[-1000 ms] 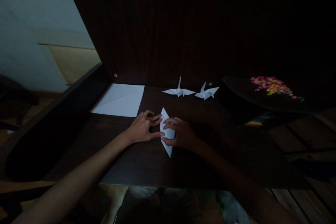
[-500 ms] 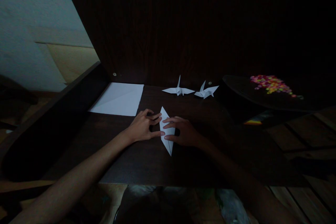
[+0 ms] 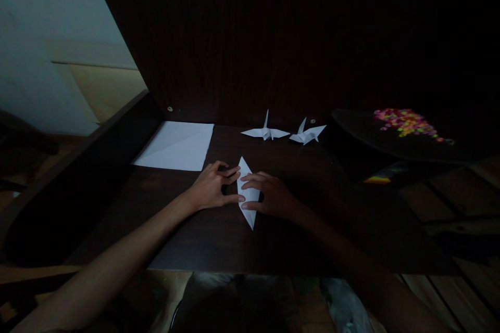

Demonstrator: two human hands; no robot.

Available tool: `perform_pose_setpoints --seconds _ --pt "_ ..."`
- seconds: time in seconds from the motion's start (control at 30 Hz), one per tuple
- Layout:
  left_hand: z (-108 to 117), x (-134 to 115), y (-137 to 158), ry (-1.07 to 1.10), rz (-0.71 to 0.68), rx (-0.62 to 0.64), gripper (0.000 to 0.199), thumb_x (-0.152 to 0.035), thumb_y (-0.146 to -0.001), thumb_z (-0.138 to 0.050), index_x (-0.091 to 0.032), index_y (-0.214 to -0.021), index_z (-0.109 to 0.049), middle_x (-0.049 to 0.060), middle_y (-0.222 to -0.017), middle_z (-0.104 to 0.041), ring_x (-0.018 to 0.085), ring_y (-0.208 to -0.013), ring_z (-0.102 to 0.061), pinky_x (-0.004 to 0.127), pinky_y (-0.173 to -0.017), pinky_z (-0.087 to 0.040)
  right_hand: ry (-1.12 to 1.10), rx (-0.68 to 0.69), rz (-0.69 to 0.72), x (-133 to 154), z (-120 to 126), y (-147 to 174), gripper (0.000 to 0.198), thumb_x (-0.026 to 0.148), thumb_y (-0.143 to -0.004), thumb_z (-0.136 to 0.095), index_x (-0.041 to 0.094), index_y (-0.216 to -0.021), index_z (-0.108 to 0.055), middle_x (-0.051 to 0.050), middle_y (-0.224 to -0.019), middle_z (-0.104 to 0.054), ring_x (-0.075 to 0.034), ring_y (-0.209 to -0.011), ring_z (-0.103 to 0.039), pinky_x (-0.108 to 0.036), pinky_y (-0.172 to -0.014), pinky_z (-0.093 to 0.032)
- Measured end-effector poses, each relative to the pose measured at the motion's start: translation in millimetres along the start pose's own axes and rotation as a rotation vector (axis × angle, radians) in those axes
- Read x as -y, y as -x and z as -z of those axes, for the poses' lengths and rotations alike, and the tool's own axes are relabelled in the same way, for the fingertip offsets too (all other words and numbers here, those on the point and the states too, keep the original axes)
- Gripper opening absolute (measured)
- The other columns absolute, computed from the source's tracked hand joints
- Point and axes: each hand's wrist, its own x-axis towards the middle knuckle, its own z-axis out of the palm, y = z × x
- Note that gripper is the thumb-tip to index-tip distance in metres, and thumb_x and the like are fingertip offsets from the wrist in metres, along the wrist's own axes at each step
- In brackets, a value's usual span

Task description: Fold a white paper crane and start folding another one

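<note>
A white piece of folded paper (image 3: 247, 216), shaped like a long diamond, lies flat on the dark desk between my hands. Its pointed ends face away from me and toward me. My left hand (image 3: 213, 186) holds its left edge with the thumb and fingertips, the hand itself resting on the desk. From the other side, my right hand (image 3: 271, 195) reaches over it, curved fingers pressing its upper surface and covering the middle. Two finished white paper cranes, a left one (image 3: 266, 133) and a right one (image 3: 307, 136), stand behind it near the back panel.
White paper sheets (image 3: 177, 148) lie at the back left, beside the desk's raised side panel (image 3: 78, 177). To the right, a dark box-like stand (image 3: 351, 130) bears a heap of small colourful pieces (image 3: 406, 122). The desk's front edge (image 3: 219, 271) runs close to me.
Both hands stay on the folded paper in nearly the same place. The paper has turned or shifted very slightly, its near tip a little to the left. The view has shifted slightly too.
</note>
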Motion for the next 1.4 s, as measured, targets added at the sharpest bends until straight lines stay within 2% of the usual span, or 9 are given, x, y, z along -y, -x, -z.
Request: perform_pose_setpoints --seconds 0.17,0.47,0.63,0.7,0.83,0.97,1.17,1.3,1.4 --pt "-1.9 0.8 0.1 0.003 -0.006 -0.012 0.072 -0.068 -0.079 -0.057 -0.02 -0.133 -0.057 0.007 -0.138 -0.055 0.033 -0.118 -0.044 0.051 -0.097 -0.04 0.012 0.026 0.0 -0.2 1.0 0.0 0.034 0.04 -0.072 -0.078 0.024 -0.101 -0.068 -0.007 -0.123 -0.065 -0.025 -0.109 -0.059 -0.042 -0.09 -0.049" --pt "2.2 -10.5 2.7 -0.025 0.032 0.001 0.072 -0.064 -0.081 -0.057 -0.017 -0.135 -0.055 0.009 -0.141 -0.053 0.036 -0.118 -0.044 0.054 -0.097 -0.039 0.057 0.05 0.037 -0.7 1.7 0.0 0.036 0.042 -0.076 -0.075 0.023 -0.105 -0.067 -0.007 -0.125 -0.064 -0.025 -0.11 -0.058 -0.042 -0.09 -0.048" --pt "5.1 -8.1 5.0 0.015 -0.007 0.004 0.076 -0.065 -0.079 -0.06 -0.018 -0.139 -0.051 0.01 -0.144 -0.049 0.036 -0.122 -0.043 0.056 -0.099 -0.037 0.055 0.036 0.056 -3.3 -0.7 1.2 0.036 0.043 -0.077 -0.074 0.023 -0.106 -0.068 -0.008 -0.125 -0.063 -0.024 -0.111 -0.057 -0.041 -0.092 -0.048" --pt "7.0 -6.0 5.0 0.05 -0.014 0.002 0.068 -0.061 -0.083 -0.058 -0.02 -0.138 -0.051 0.008 -0.144 -0.049 0.034 -0.122 -0.044 0.054 -0.1 -0.038 0.06 0.036 0.052 -3.3 -0.9 1.2 0.037 0.043 -0.076 -0.075 0.024 -0.106 -0.068 -0.008 -0.125 -0.063 -0.025 -0.111 -0.058 -0.042 -0.091 -0.049" --pt "5.3 -3.2 2.8 0.117 -0.008 -0.071 0.04 -0.042 -0.094 -0.051 -0.024 -0.128 -0.061 0.005 -0.133 -0.06 0.027 -0.114 -0.052 0.048 -0.097 -0.044 0.066 0.045 0.056 -2.4 -0.1 1.0 0.04 0.043 -0.076 -0.075 0.025 -0.111 -0.067 -0.007 -0.127 -0.063 -0.025 -0.112 -0.058 -0.042 -0.09 -0.049" --pt "-2.5 -1.4 2.4 0.13 -0.037 -0.123 0.031 -0.038 -0.093 -0.055 -0.026 -0.119 -0.068 0.004 -0.117 -0.07 0.026 -0.107 -0.056 0.046 -0.092 -0.047 0.049 0.039 0.056 -2.1 0.1 1.5 0.043 0.041 -0.075 -0.077 0.025 -0.113 -0.067 -0.006 -0.127 -0.063 -0.025 -0.115 -0.056 -0.041 -0.093 -0.048" --pt "-3.5 -4.2 6.0 0.024 -0.048 -0.101 0.032 -0.042 -0.093 -0.054 -0.024 -0.114 -0.07 0.005 -0.114 -0.071 0.028 -0.114 -0.053 0.045 -0.09 -0.045 0.025 0.021 0.065 -1.6 0.0 1.2 0.038 0.041 -0.074 -0.078 0.023 -0.106 -0.068 -0.007 -0.125 -0.063 -0.025 -0.113 -0.057 -0.041 -0.092 -0.049" --pt "3.1 -12.7 4.8 -0.102 -0.08 -0.04 0.034 -0.04 -0.096 -0.048 -0.02 -0.113 -0.07 0.009 -0.111 -0.071 0.027 -0.105 -0.054 0.044 -0.088 -0.042 0.029 0.02 0.063 -1.7 -0.4 0.5 0.036 0.043 -0.074 -0.077 0.023 -0.103 -0.068 -0.008 -0.125 -0.063 -0.025 -0.111 -0.057 -0.041 -0.091 -0.049" --pt "9.1 -19.6 1.7 -0.167 -0.076 0.021 0.036 -0.038 -0.097 -0.045 -0.016 -0.108 -0.071 0.011 -0.098 -0.072 0.027 -0.099 -0.055 0.043 -0.086 -0.04 0.014 0.013 0.076 -2.0 -0.7 -0.2 0.036 0.042 -0.074 -0.077 0.022 -0.103 -0.068 -0.008 -0.124 -0.064 -0.025 -0.111 -0.057 -0.041 -0.091 -0.049"
